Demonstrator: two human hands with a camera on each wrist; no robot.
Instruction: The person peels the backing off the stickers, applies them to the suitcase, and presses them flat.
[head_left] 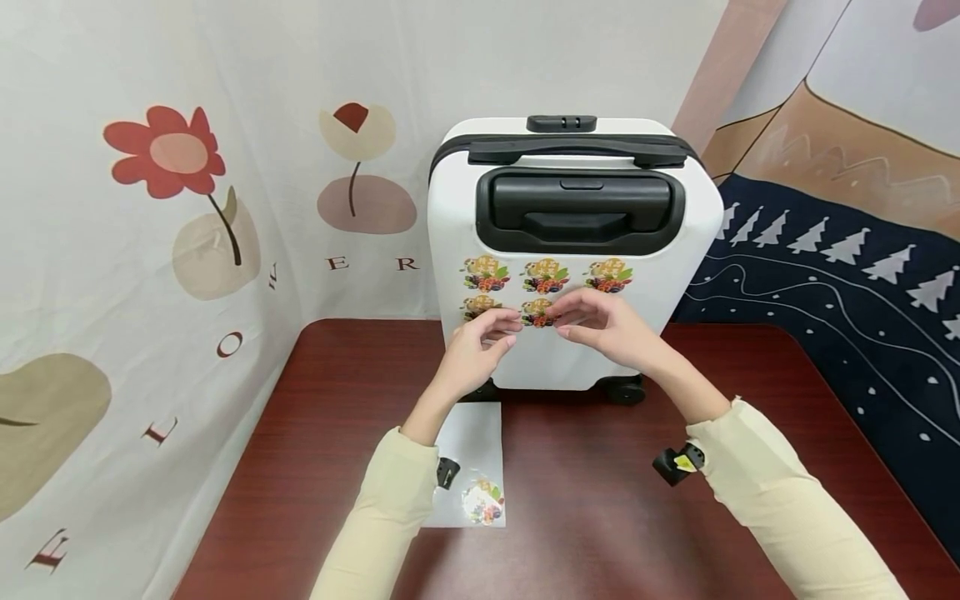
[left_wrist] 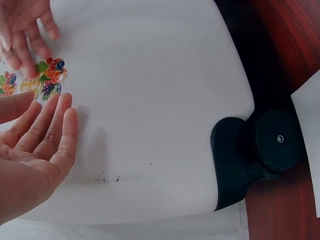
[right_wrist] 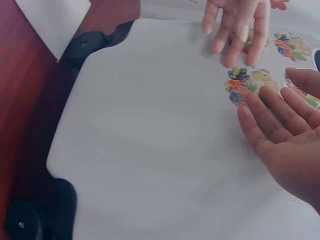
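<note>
A white suitcase (head_left: 547,358) stands upright with fruit stickers on its front, a row of three above and two visible below. The lower middle sticker (head_left: 537,313) lies flat between my two hands. My left hand (head_left: 478,348) is at its left, fingers loosely bent and holding nothing, partly covering the lower left sticker (head_left: 480,306). On the other side, my right hand (head_left: 609,327) has its fingertips at the sticker's right edge; in the right wrist view its fingers (right_wrist: 272,117) look relaxed. Whether they touch the sticker, I cannot tell.
A white sheet (head_left: 480,433) bearing one fruit sticker (head_left: 483,502) lies on the red-brown table (head_left: 585,492), partly under my left sleeve. Black wheels (head_left: 624,390) support the suitcase. Its black handle (head_left: 577,152) is near the top. Printed cloths (head_left: 270,100) hang behind and beside the table.
</note>
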